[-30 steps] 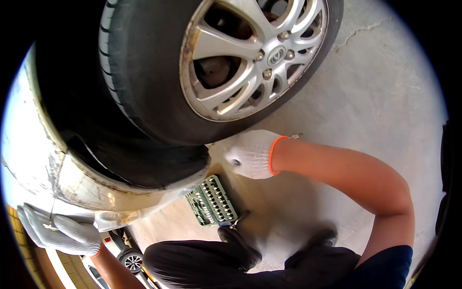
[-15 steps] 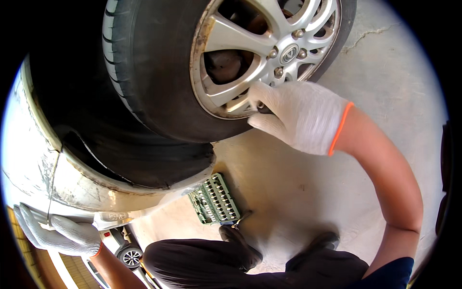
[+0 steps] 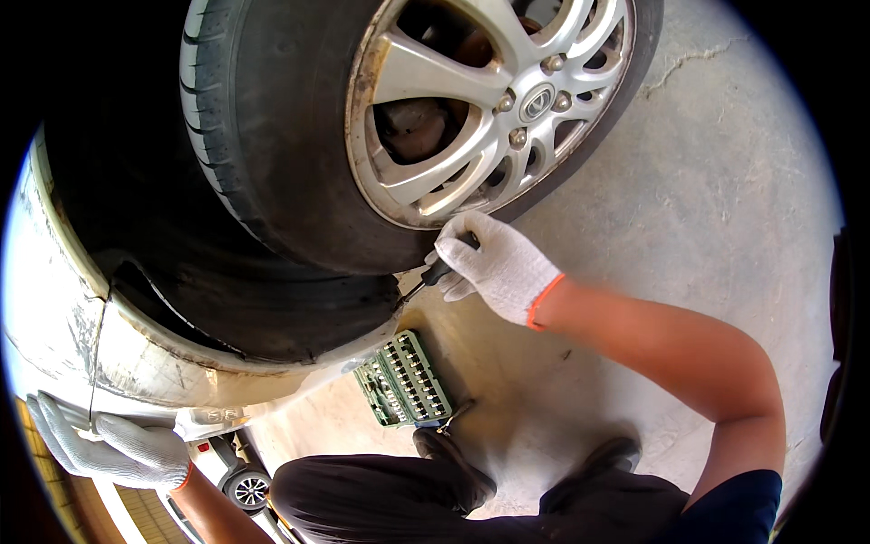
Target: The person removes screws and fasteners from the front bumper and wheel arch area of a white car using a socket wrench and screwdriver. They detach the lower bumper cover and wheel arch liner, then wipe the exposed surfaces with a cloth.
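Observation:
In my gloved right hand (image 3: 500, 265) is a screwdriver (image 3: 437, 272), its dark handle pinched between thumb and fingers. Its thin shaft slants down to the left, and the tip is at the end of the black wheel-arch liner (image 3: 308, 319), by the lower edge of the bodywork. Whether it sits in a fastener there is too small to tell. My gloved left hand (image 3: 131, 451) lies on the pale car bumper (image 3: 145, 358) at the lower left, fingers stretched out and apart. Just above the right hand is the silver-spoked wheel (image 3: 399, 72) with its black tyre.
A green socket-set case (image 3: 405, 381) lies opened on the concrete floor (image 3: 634, 363), below the bodywork and beside my shoe. At its near edge is a small metal tool. Another vehicle's wheel (image 3: 247, 490) shows at the lower left. My legs fill the bottom.
My right hand has moved down and left from the wheel rim, bringing the screwdriver to the liner's end. The left hand stays on the bumper. The view has shifted slightly.

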{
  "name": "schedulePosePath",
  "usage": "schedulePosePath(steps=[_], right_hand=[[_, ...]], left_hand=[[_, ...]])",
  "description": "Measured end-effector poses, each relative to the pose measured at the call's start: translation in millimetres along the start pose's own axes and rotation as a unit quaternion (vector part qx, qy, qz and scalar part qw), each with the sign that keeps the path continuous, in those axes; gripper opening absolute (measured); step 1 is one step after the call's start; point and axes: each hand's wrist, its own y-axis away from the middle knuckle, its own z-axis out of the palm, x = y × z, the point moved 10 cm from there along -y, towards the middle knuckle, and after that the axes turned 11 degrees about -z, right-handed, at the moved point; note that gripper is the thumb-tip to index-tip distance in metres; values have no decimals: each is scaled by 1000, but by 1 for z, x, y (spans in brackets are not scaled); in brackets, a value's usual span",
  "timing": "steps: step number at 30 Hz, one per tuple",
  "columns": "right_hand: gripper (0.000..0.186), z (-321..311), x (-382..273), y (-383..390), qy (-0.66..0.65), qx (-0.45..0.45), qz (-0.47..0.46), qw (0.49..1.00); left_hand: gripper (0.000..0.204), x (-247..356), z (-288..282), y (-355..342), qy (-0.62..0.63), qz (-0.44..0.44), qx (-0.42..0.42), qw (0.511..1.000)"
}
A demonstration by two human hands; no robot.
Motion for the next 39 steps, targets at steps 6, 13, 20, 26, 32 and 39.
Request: schedulePosePath(steps=[6,13,20,26,32,39], right_hand=[[21,4,2,-4,2,20,10,1000],[23,6,2,-5,20,19,7,1000],[42,-3,-9,1,172,23,-7,985],[64,15,-42,-16,522,-121,-98,839],[30,39,-77,7,349,-156,-404,831],[58,22,-67,-12,540,-123,-147,820]], left_hand=[[58,7,-1,0,-23,4,12,1000],[58,-11,1,7,-38,11,-1,999],[58,-2,1,3,-38,1,0,999],[57,-5,2,5,-27,-10,3,1000],[56,14,-1,-6,-1,-20,18,1000],[53,4,-3,-4,-4,18,19,1000]])
